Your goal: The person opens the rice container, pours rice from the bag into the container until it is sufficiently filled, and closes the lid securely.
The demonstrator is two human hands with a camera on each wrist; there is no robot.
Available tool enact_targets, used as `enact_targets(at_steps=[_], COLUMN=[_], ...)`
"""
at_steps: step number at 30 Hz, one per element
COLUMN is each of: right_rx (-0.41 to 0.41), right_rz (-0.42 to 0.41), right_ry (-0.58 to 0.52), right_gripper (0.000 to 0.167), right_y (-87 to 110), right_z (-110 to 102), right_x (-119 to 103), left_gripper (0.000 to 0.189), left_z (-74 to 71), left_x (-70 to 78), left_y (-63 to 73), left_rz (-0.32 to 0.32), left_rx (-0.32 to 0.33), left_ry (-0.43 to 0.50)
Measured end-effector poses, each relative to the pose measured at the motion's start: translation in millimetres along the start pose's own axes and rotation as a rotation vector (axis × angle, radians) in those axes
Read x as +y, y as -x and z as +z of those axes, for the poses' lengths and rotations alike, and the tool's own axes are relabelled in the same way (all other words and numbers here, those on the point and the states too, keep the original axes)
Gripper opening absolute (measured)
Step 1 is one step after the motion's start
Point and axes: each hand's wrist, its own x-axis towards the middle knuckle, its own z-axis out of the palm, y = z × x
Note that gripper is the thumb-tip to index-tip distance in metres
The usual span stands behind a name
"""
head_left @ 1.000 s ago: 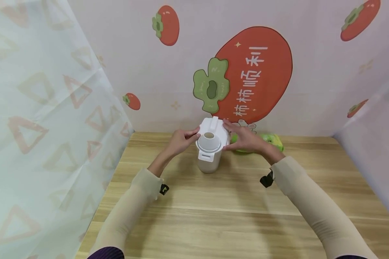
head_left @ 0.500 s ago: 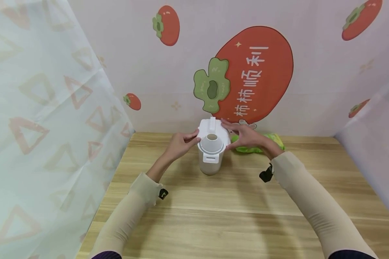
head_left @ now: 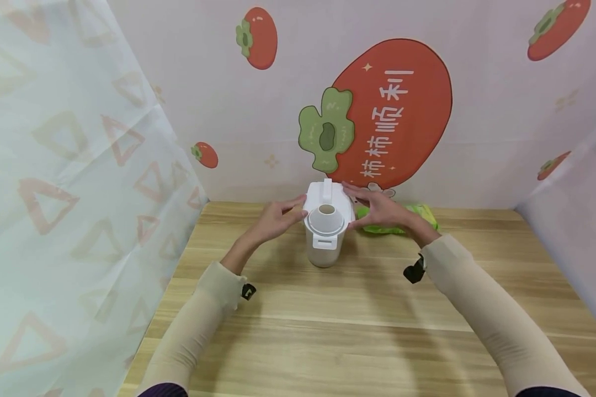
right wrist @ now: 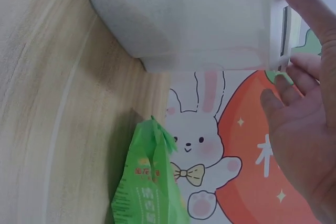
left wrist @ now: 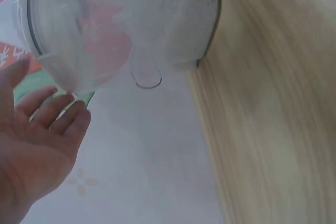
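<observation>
A translucent plastic container (head_left: 323,256) stands upright on the table, and its white lid (head_left: 342,205) carries a round cone-shaped cap (head_left: 325,223) and a tab at the front. Pale grainy-looking stuff shows through the lower body (left wrist: 197,17) in the left wrist view. My left hand (head_left: 272,221) touches the lid's left edge with thumb and forefinger. On the opposite side, my right hand (head_left: 381,212) spans the lid's edge, thumb toward the front and fingers toward the back. Both palms are off the body, with fingers slightly bent.
A green packet (head_left: 425,215) lies behind my right hand, against the back wall; printing shows on the green packet (right wrist: 149,182) in the right wrist view. Patterned cloth walls (head_left: 258,121) rise at the back and sides of the wooden table (head_left: 328,342).
The container and lid have turned slightly, so the front tab now faces straight toward me. Both hands have stayed at the lid's edges, shifting only a little with it.
</observation>
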Motion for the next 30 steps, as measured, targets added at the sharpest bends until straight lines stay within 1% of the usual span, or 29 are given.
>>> enact_targets(at_steps=[2,5,8,11,13,17,24,30], right_rx=[0.020,0.036,0.038,0.043,0.053,0.078,0.100,0.101], right_rz=[0.022,0.050,0.055,0.038,0.022,0.004,-0.006,0.004], right_ry=[0.030,0.054,0.063,0.058,0.049,0.042,0.051,0.001], right_gripper=[0.104,0.103,0.101,0.095,0.091,0.086,0.079,0.074], right_y=[2.8,7.0,9.8,12.1,13.1,15.1,15.7,16.1], right_z=[-1,-3,-4,-4,-4,-2,1,4], right_x=[-2,-3,-3,-1,1,3,2,4], left_gripper=[0.065,0.075,0.084,0.091,0.095,0.099,0.101,0.102], left_z=[-4.7,-12.2,-18.6,-23.0,-24.4,-24.1,-21.5,-17.6], left_x=[-1.0,-3.8,-7.6,-8.7,-8.7,-6.9,-5.9,-5.5], left_y=[-1.7,-4.9,-9.1,-12.5,-14.5,-17.4,-20.7,-23.7], left_rz=[0.002,0.021,0.055,0.083,0.093,0.092,0.101,0.092], left_rx=[-0.072,-0.172,-0.231,-0.269,-0.291,-0.319,-0.322,-0.330], left_ry=[-0.033,-0.067,-0.100,-0.132,-0.145,-0.155,-0.203,-0.199])
